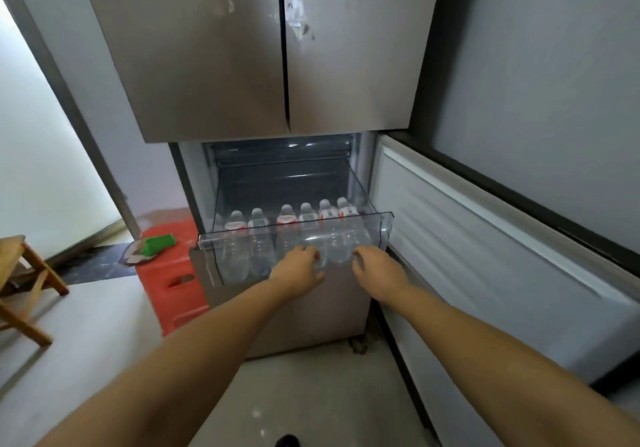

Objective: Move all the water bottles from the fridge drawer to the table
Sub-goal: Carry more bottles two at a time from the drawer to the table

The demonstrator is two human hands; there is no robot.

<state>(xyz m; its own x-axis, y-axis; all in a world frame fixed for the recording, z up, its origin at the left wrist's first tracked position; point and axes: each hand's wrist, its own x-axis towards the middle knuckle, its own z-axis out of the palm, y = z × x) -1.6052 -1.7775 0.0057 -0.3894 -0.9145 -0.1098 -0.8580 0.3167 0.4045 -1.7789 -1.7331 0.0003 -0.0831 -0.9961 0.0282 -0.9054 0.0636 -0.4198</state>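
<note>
A clear plastic fridge drawer (382, 219) is pulled out from the lower part of a steel fridge (214, 65). Several clear water bottles (236, 238) with red-and-white labels stand in a row at its front. My left hand (298, 271) and my right hand (375, 270) both grip the drawer's front handle, fingers curled over it, in front of the middle and right bottles. The lower parts of those bottles are hidden behind my hands.
The lower fridge door (485, 266) stands swung open on the right. A red plastic stool (173, 273) with a green object (157, 244) on it sits left of the drawer. A wooden stool (24, 284) is at the far left on the pale floor.
</note>
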